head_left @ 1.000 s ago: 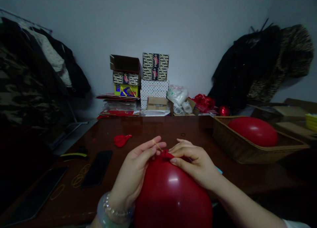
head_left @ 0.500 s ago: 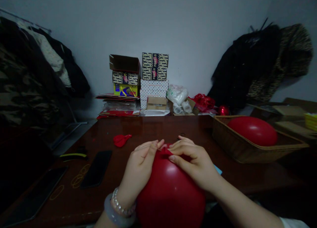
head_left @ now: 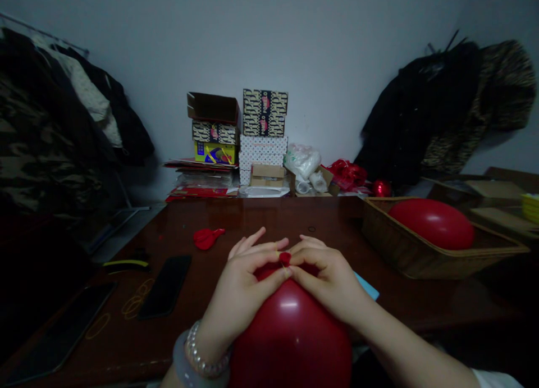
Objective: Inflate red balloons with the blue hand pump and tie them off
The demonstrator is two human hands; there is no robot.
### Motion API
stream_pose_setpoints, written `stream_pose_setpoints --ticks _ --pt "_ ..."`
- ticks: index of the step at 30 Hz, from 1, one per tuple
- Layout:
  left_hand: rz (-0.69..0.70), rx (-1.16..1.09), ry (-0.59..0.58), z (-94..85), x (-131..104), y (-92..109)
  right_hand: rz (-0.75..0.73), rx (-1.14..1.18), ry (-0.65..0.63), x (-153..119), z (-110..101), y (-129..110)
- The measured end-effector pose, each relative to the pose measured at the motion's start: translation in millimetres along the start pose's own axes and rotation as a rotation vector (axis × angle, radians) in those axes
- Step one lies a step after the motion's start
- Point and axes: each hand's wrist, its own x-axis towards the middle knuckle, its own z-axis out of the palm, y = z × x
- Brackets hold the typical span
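Observation:
An inflated red balloon stands upright in front of me at the table's near edge, its neck on top between my hands. My right hand pinches the neck between thumb and forefinger. On the other side, my left hand has its thumb and forefinger at the neck, with a thin yellowish rubber band at their tips; its other fingers are spread. How far the band goes around the neck is partly hidden. Farther back on the table lies a limp red balloon.
Loose rubber bands and a black phone lie at the left, near a dark tablet-like slab. A wicker basket at the right holds another inflated balloon. A blue flat piece shows behind my right hand. Boxes stand behind the table.
My left hand has turned, its thumb moving right to the balloon's neck and its fingers spreading upward. The neck now shows as a small gathered tip. My right hand stays pinched there.

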Motion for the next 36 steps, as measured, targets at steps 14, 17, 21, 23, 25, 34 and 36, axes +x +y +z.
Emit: stream_pose_setpoints --ticks 14,17,21,23,25,34,36 --pt "0.124 0.179 0.129 4.3 -3.2 2.1 0.064 -0.023 -0.042 -4.5 -5.4 -7.1" --pt "0.136 0.21 0.132 2.2 -3.1 1.2 0.085 0.029 -0.078 -6.0 -8.3 -6.7" --pt "0.221 0.278 0.09 0.2 -2.7 3.0 0.126 0.082 0.022 -0.4 -10.6 -1.0" --pt "0.246 0.3 0.064 0.0 -2.4 4.9 0.022 0.028 0.016 5.1 -12.6 1.9" --pt "0.251 0.313 0.042 0.3 -2.1 6.6 -0.131 -0.082 -0.075 10.4 -15.1 3.9" --pt "0.238 0.292 0.023 3.0 -1.2 4.3 -0.291 -0.356 -0.214 17.4 -18.7 1.1" --pt "0.233 0.298 0.029 4.5 -0.9 3.2 -0.286 -0.368 -0.249 18.0 -20.1 0.1"
